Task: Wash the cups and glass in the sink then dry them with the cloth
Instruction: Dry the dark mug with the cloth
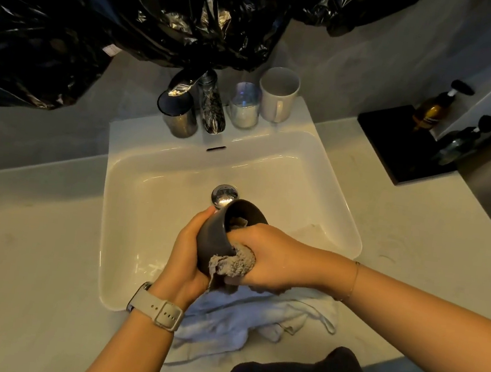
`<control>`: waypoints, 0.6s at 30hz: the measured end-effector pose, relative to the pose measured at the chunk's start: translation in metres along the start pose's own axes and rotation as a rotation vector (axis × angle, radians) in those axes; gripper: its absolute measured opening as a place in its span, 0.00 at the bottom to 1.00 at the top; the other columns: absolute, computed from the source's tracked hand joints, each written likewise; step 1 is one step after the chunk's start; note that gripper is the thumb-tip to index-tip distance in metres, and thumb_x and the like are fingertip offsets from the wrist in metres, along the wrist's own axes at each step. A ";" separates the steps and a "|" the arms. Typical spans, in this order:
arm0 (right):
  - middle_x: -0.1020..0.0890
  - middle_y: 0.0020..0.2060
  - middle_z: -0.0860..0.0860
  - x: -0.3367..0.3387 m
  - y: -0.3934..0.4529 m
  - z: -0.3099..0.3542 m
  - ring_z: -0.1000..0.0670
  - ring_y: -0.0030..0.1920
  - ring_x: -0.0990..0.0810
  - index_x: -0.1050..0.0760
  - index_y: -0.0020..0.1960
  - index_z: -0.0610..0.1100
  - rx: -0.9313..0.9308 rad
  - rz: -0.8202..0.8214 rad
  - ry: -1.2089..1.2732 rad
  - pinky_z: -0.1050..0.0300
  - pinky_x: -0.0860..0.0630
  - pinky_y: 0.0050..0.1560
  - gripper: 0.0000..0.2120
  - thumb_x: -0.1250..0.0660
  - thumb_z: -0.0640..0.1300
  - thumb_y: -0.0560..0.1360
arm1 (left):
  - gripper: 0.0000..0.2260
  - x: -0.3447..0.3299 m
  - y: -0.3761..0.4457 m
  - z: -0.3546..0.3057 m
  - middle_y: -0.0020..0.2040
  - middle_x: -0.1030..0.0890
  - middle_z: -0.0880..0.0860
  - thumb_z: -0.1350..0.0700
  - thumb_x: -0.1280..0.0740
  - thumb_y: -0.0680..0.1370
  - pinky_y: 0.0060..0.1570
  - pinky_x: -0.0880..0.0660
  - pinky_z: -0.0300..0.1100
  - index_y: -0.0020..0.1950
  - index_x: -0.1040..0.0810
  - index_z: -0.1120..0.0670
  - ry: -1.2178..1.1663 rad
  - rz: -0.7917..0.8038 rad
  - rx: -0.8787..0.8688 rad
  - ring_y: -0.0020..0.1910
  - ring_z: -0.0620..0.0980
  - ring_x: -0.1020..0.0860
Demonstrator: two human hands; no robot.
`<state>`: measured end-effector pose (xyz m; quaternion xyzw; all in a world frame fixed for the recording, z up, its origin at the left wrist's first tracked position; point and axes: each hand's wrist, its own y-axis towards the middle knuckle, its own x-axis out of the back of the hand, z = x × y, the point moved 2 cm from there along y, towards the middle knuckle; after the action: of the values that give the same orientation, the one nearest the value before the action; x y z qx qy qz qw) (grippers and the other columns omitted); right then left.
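On the back ledge of the white rectangular ceramic sink [338, 221], a dark smoky drinking glass [179, 114] is standing left of the chrome tap [210, 105], and a clear frosted tumbler [244, 106] and a pale grey handled mug [279, 96] are standing upright side by side to its right; whether those three are already washed cannot be told, and no water is visibly running. Over the basin, the left hand [190, 253], with a pale watch strap [159, 309] on its wrist, is curling round the outside of a dark brown rounded ceramic cup [217, 237], tipping it with its mouth facing away and to the right. The right hand [266, 257] is gripping a bunched grey textured cloth [232, 265] and pressing part of it into the cup's mouth, so this cup is probably being wiped inside, likely a mid-task step. A crumpled white towel [254, 315] is lying on the sink's near rim beneath the right forearm, apparently waiting for drying. Further right, two dark pump bottles [433, 111] are standing on a black tray [395, 148].
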<state>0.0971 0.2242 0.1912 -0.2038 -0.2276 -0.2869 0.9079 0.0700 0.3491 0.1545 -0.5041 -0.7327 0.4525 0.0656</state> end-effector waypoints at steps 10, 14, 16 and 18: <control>0.30 0.26 0.54 -0.002 0.001 0.003 0.54 0.28 0.32 0.34 0.31 0.50 -0.031 0.086 -0.278 0.57 0.32 0.32 0.18 0.26 0.49 0.71 | 0.16 0.003 -0.002 0.003 0.50 0.15 0.61 0.49 0.36 0.80 0.55 0.22 0.51 0.56 0.17 0.60 0.022 -0.042 0.032 0.47 0.58 0.17; 0.17 0.40 0.49 -0.008 0.002 -0.001 0.51 0.42 0.19 0.20 0.45 0.43 -0.114 -0.089 0.194 0.50 0.21 0.48 0.08 0.23 0.42 0.69 | 0.15 0.003 -0.002 0.000 0.46 0.14 0.60 0.49 0.36 0.80 0.51 0.22 0.49 0.48 0.15 0.59 -0.028 0.006 -0.065 0.41 0.54 0.15; 0.16 0.46 0.48 -0.009 0.006 -0.001 0.49 0.49 0.18 0.20 0.52 0.43 -0.105 -0.148 0.181 0.47 0.22 0.53 0.14 0.23 0.46 0.69 | 0.16 0.003 -0.002 -0.001 0.47 0.14 0.58 0.48 0.37 0.81 0.51 0.21 0.48 0.52 0.16 0.58 0.010 0.002 -0.109 0.43 0.53 0.14; 0.16 0.47 0.49 -0.007 0.008 0.001 0.50 0.48 0.18 0.21 0.55 0.45 -0.086 -0.089 0.021 0.48 0.22 0.51 0.16 0.27 0.52 0.71 | 0.16 0.004 -0.001 0.002 0.48 0.13 0.58 0.48 0.37 0.81 0.49 0.21 0.47 0.54 0.17 0.58 0.030 0.007 -0.102 0.45 0.53 0.15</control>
<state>0.0969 0.2339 0.1858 -0.2293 -0.2143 -0.3389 0.8869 0.0664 0.3505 0.1526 -0.5158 -0.7522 0.4071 0.0491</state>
